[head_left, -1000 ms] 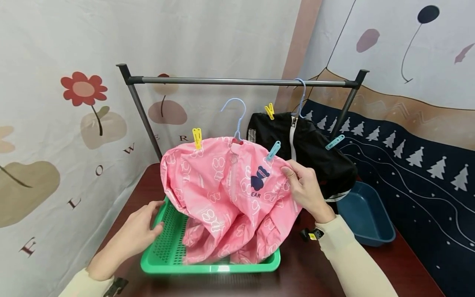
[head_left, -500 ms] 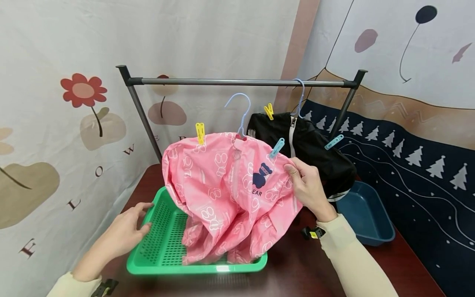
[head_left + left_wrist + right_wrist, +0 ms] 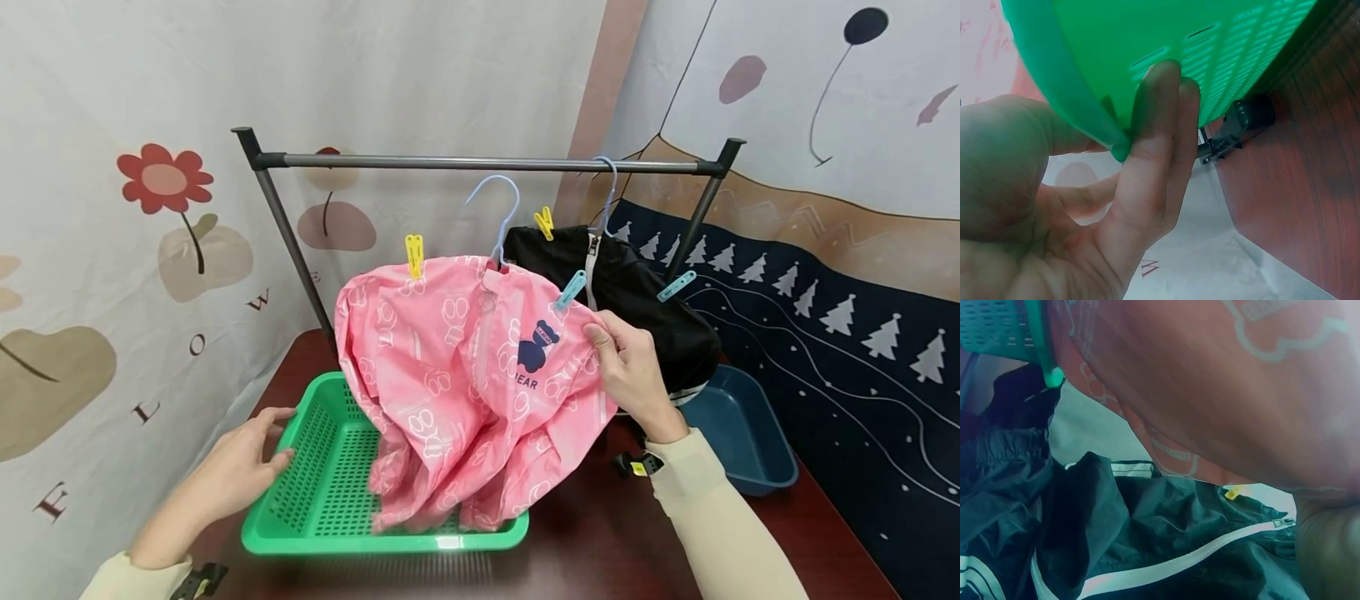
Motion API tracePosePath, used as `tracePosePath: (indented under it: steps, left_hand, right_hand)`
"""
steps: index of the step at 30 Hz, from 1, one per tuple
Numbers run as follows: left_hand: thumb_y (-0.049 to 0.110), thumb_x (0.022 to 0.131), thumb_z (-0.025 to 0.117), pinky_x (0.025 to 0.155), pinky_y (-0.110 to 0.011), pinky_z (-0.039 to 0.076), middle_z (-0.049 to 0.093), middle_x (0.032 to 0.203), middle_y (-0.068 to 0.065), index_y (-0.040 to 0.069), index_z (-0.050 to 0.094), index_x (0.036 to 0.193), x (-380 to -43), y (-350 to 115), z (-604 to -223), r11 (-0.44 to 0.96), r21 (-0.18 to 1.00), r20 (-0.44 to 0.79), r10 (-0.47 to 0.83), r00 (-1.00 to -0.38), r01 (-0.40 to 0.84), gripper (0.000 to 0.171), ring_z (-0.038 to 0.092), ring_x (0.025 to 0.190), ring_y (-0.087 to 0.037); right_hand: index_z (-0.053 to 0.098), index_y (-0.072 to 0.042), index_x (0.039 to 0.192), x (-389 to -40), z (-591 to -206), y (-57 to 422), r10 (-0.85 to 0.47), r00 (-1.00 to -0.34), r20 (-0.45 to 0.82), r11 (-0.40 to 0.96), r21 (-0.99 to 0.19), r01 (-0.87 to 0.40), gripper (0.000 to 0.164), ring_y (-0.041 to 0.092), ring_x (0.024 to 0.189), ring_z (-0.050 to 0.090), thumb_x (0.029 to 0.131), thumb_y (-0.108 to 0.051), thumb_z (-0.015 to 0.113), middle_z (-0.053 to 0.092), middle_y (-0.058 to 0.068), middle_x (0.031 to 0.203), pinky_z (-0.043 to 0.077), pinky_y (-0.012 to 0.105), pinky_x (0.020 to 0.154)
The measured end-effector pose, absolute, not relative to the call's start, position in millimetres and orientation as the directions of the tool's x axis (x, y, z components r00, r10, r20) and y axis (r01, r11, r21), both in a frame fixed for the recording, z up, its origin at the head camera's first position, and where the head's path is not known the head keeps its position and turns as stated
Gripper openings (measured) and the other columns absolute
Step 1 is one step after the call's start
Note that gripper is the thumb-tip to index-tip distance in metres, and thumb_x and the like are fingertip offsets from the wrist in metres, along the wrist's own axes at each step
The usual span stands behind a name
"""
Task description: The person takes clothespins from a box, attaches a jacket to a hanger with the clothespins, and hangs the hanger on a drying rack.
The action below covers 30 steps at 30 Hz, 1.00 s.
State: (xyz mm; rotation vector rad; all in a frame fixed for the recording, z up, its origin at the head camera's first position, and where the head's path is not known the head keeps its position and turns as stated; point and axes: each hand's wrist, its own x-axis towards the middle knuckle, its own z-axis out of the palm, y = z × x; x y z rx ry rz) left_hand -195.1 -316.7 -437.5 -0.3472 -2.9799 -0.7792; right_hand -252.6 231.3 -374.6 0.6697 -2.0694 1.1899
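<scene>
A pink jacket (image 3: 450,358) with white outlines and a dark bear print hangs on a light blue hanger (image 3: 507,221). My right hand (image 3: 632,367) pinches its shoulder at the right; in the right wrist view the pink cloth covers most of the fingers. On the jacket's shoulders sit a yellow clothespin (image 3: 415,256) and a blue clothespin (image 3: 572,289). The hanger's hook is below the rail, apart from it. The jacket's lower part hangs into a green basket (image 3: 300,467). My left hand (image 3: 225,467) grips the basket's left rim, its fingers against the perforated wall (image 3: 1210,56).
A grey clothes rack (image 3: 450,162) stands at the back of the dark red table (image 3: 592,533). From its rail, at the right, hangs a black jacket (image 3: 645,308) with a white zip and two clothespins. A dark blue basin (image 3: 742,433) lies at the right.
The green basket has slid left with my left hand. The pink jacket and its hanger have risen slightly and shifted right with my right hand. The black jacket stays put.
</scene>
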Motion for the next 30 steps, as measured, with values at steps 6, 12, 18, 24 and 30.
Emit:
tracePosePath:
  steps: [6, 12, 18, 24, 30]
  left_hand:
    - [0.009, 0.107, 0.079, 0.084, -0.052, 0.061, 0.081, 0.128, -0.027, -0.009, 0.052, 0.160, -194, -316, -434, 0.850, 0.480, 0.083, 0.200, -0.976, 0.215, 0.063, 0.079, 0.118, -0.045]
    - [0.009, 0.107, 0.079, 0.083, -0.052, 0.062, 0.080, 0.129, -0.029, -0.011, 0.050, 0.160, -193, -315, -431, 0.856, 0.477, 0.071, 0.187, -0.980, 0.198, 0.064, 0.079, 0.116, -0.044]
    - [0.011, 0.108, 0.079, 0.088, -0.068, 0.062, 0.069, 0.132, -0.042, -0.018, 0.047, 0.158, -189, -306, -427, 0.894, 0.418, 0.086, 0.139, -0.987, 0.162, 0.066, 0.075, 0.112, -0.055]
    - [0.033, 0.111, 0.080, 0.092, -0.086, 0.055, 0.056, 0.147, -0.050, -0.011, 0.039, 0.169, -174, -268, -415, 0.930, 0.332, 0.209, 0.090, -0.974, 0.157, 0.083, 0.065, 0.123, -0.071]
    - [0.058, 0.107, 0.082, 0.099, -0.071, 0.067, 0.067, 0.152, -0.040, 0.000, 0.002, 0.184, -159, -214, -408, 0.858, 0.436, 0.143, 0.231, -0.962, 0.271, 0.125, 0.070, 0.138, -0.060]
  right_hand:
    - [0.079, 0.001, 0.113, -252, -374, 234, -0.110, -0.633, 0.766, 0.485, -0.515, -0.707, 0.010, 0.007, 0.063, 0.059, 0.112, 0.004, 0.070, 0.058, 0.003, 0.071, 0.046, 0.016, 0.062]
    - [0.078, 0.004, 0.116, -251, -378, 233, -0.116, -0.602, 0.790, 0.543, -0.457, -0.705, 0.009, 0.006, 0.064, 0.060, 0.109, 0.006, 0.071, 0.061, 0.007, 0.071, 0.047, 0.013, 0.064]
    - [0.078, 0.004, 0.113, -252, -381, 230, -0.123, -0.561, 0.819, 0.570, -0.404, -0.716, 0.010, 0.007, 0.065, 0.060, 0.107, 0.009, 0.073, 0.063, 0.008, 0.072, 0.047, 0.014, 0.064]
    - [0.079, 0.002, 0.112, -250, -382, 226, -0.115, -0.534, 0.838, 0.572, -0.383, -0.725, 0.011, 0.013, 0.063, 0.061, 0.106, 0.008, 0.073, 0.064, 0.009, 0.071, 0.047, 0.017, 0.063]
    - [0.079, 0.001, 0.112, -248, -383, 225, -0.105, -0.528, 0.843, 0.580, -0.379, -0.721, 0.011, 0.011, 0.064, 0.060, 0.106, 0.008, 0.073, 0.065, 0.009, 0.072, 0.046, 0.018, 0.063]
